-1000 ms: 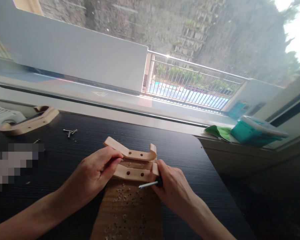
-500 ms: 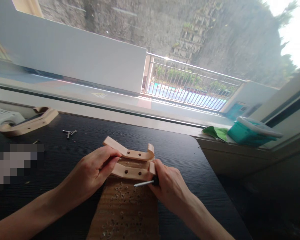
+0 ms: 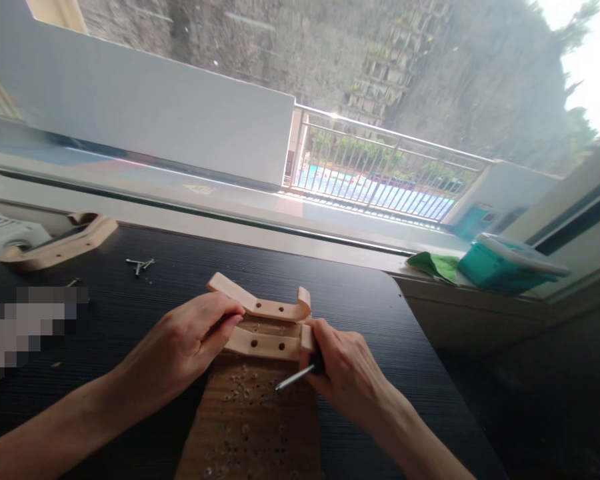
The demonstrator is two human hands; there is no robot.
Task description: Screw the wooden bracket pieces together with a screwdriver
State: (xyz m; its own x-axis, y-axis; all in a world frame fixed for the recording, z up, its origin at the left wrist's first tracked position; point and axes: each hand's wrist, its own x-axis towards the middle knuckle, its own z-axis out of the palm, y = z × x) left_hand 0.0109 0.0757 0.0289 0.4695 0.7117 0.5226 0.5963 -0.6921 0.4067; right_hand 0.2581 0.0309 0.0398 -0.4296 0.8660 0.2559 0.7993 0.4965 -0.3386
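Note:
My right hand (image 3: 347, 360) is closed around the dark handle of a screwdriver (image 3: 294, 379), its metal shaft pointing left and down over a wooden board (image 3: 260, 413) full of small holes. The same hand rests against the hooked end of the nearer bent wooden piece (image 3: 267, 347), which has two holes. Behind it lies a second bent wooden piece (image 3: 270, 309), also with two holes and an upturned end. Over the left ends of both pieces, my left hand (image 3: 195, 333) is closed in a pinch. What it holds is hidden by the fingertips.
Several silver screws (image 3: 140, 265) lie on the black table (image 3: 175, 257). At the far left are another curved wooden piece (image 3: 63, 250) and a white object (image 3: 10, 237). A green cloth (image 3: 434, 265) and a teal box (image 3: 505, 263) sit on the windowsill at right.
The screwdriver shaft has tilted, its tip now lower and slightly to the right. A small pale bit at my left fingertips no longer shows clearly. The wooden pieces stay in place.

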